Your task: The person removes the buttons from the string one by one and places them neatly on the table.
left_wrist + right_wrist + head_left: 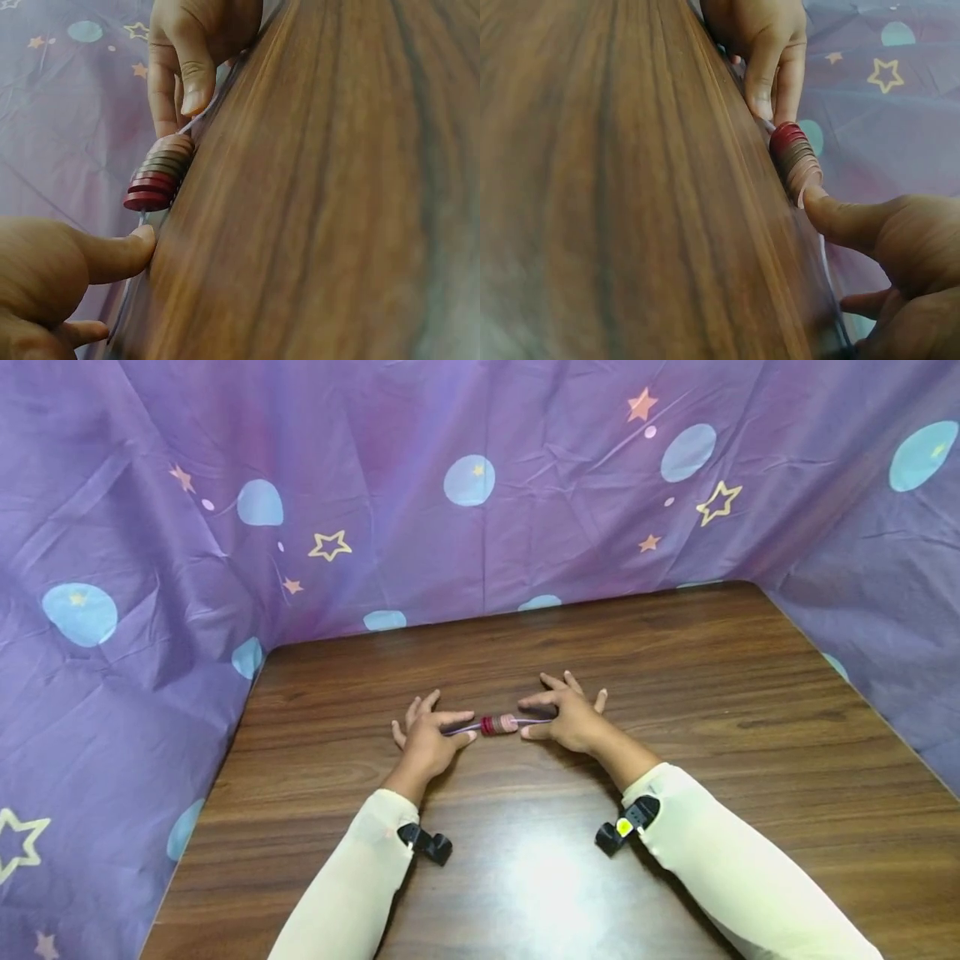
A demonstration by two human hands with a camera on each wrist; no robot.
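Observation:
Several flat round discs (499, 725), red, brown and pale pink, sit packed together in a row on a thin purple-and-white cord (531, 722). The row lies close over the wooden tabletop, between both hands. My left hand (429, 739) holds the cord between thumb and forefinger just beyond the red discs (148, 199). At the pale pink end, my right hand (576, 720) holds the cord the same way, its thumb (832, 214) right at the last disc. On both hands the other fingers spread away from the cord. The cord's ends are hidden behind the hands.
A dark wood-grain table (337, 827) spreads under both arms, with a bright light reflection near its front. Purple cloth (405, 527) with stars and blue dots hangs along the back and sides. Small black devices (426, 843) are strapped over the pale sleeves (352, 877).

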